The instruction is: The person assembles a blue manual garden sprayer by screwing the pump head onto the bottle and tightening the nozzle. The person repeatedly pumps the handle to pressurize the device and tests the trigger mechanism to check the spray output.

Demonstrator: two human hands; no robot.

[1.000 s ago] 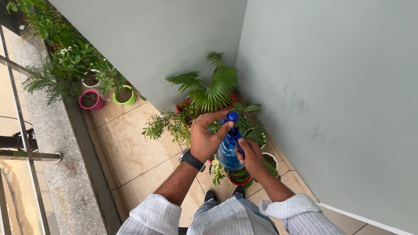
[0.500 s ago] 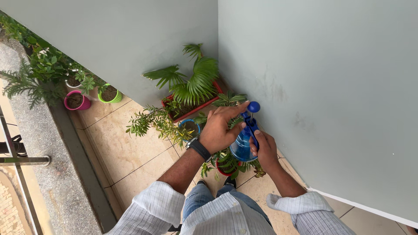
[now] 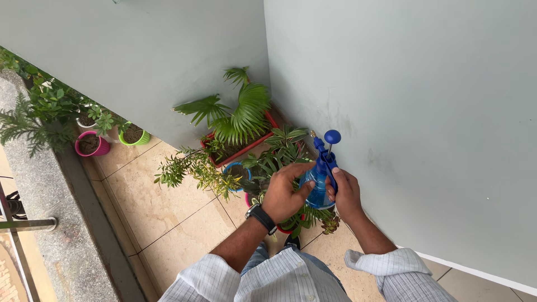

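Right hand: the right hand (image 3: 345, 193) is wrapped round the neck and handle of a blue spray bottle (image 3: 319, 184), fingers closed on it, holding it up over the plants in the corner of the floor.
Left hand: the left hand (image 3: 284, 193) is laid against the near side of the bottle's clear blue body, thumb and fingers curved round it; a dark wristwatch (image 3: 262, 217) sits on that wrist.
Spray bottle: roughly upright, tipped a little towards the wall; a round blue knob (image 3: 332, 136) stands out of the top on a thin rod, and a small nozzle points away beside it. It is off the floor, above the pots nearest the person's feet.
Under the hands: a spiky green plant (image 3: 282, 154) and a red pot (image 3: 286, 228) partly hidden by the left wrist, with a small blue pot (image 3: 236, 169) just beside them.
Corner of the floor: a fan palm (image 3: 238, 112) in a long red planter (image 3: 246, 146), pushed in where the two grey walls meet.
Left edge of the floor: a pink pot (image 3: 91, 145) and a lime-green pot (image 3: 134, 136), side by side near the ledge, with leafy plants behind them.
Floor: beige tiles (image 3: 162, 207).
Person: rolled pale striped sleeves (image 3: 386, 263) and jeans, seen from above.
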